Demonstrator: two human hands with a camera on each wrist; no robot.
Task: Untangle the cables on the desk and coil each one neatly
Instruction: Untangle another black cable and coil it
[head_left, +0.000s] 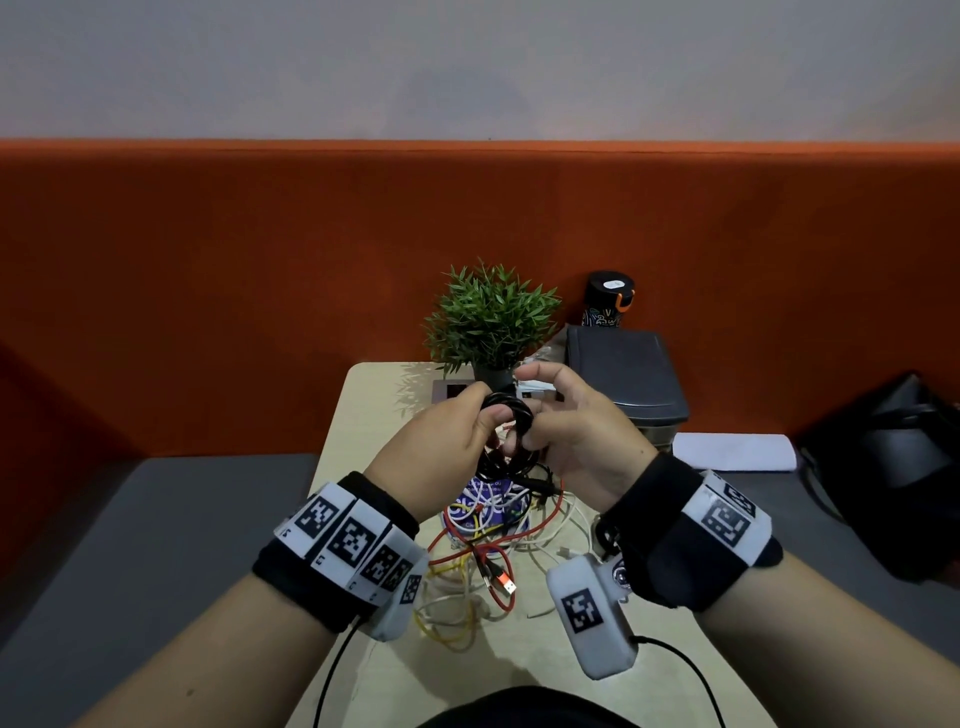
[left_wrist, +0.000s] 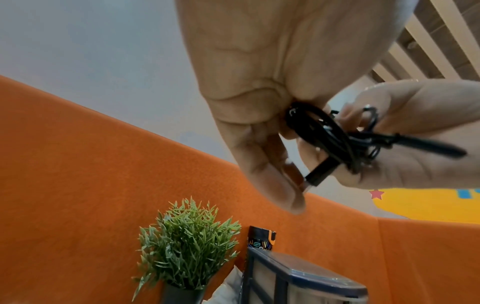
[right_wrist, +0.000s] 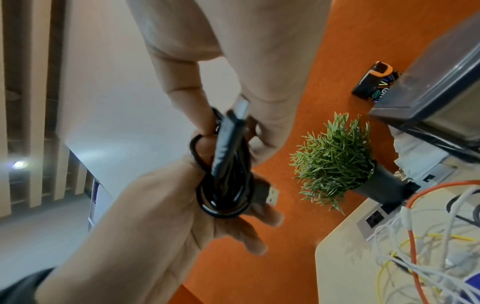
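Orange partition panels (head_left: 260, 291) back a small beige bench (head_left: 363, 415), with a potted plant (head_left: 491, 317) and a dark lidded box (head_left: 621, 374) at its far edge. Both hands are raised above the bench, meeting over a black cable (head_left: 511, 415) already gathered into a small bundle of loops. The left hand (head_left: 441, 452) holds a narrow grip, thumb pressed against curled fingers, pinching the top of the loops, probably so they cannot spring apart. The right hand (head_left: 576, 441) cradles the lower part of the bundle in its palm, lower fingers curled around it, while the index finger and thumb stand free above, likely ready to guide the loose end. In the right wrist view, two plugs (right_wrist: 270, 194) project from the black bundle, which suggests that this cable is free along its whole length. Below the hands, the remaining cables (head_left: 488, 556), white, yellow and red, lie tangled on the bench, awaiting separation.
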